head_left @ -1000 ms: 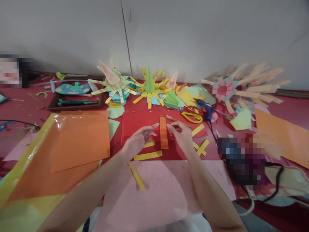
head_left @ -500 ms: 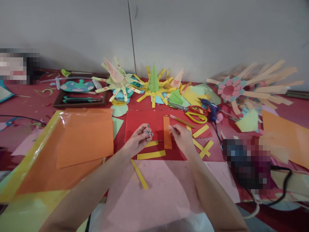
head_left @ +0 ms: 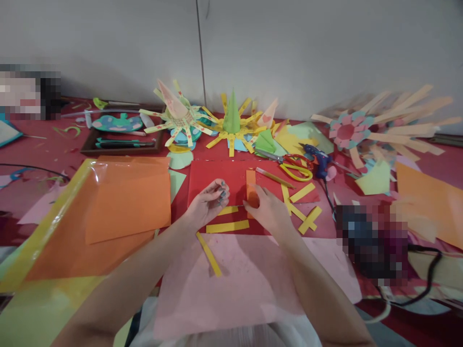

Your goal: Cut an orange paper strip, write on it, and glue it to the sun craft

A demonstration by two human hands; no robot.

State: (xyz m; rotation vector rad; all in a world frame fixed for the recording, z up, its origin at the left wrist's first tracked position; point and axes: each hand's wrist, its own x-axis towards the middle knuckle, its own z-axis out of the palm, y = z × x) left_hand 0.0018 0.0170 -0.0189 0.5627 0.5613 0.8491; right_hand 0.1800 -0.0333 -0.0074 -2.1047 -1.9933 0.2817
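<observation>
My left hand (head_left: 209, 201) is raised over the left part of a red board (head_left: 217, 171), its fingers curled in to the thumb. Whatever it may hold is hidden or too small to make out. My right hand (head_left: 269, 207) lies over the lower part of an orange paper strip (head_left: 251, 179), with thumb and fingers apart. The thumb is by the strip's left side, and the hand covers its lower right. A pencil (head_left: 275, 177) rests on the board just above this hand. Beneath the board's front edge lie yellow paper strips (head_left: 227, 226).
Scissors (head_left: 296, 168) and a blue glue gun (head_left: 316, 158) lie behind my right hand. Orange sheets (head_left: 130, 202) cover the left side. Pink paper (head_left: 231, 284) is in front of me. Paper crafts (head_left: 231, 120) line the wall. A tool tray (head_left: 123, 148) sits back left.
My right hand has shifted down and left over the orange strip, its thumb spreading from the fingers. My left hand stays curled in about the same place. The view has tilted slightly.
</observation>
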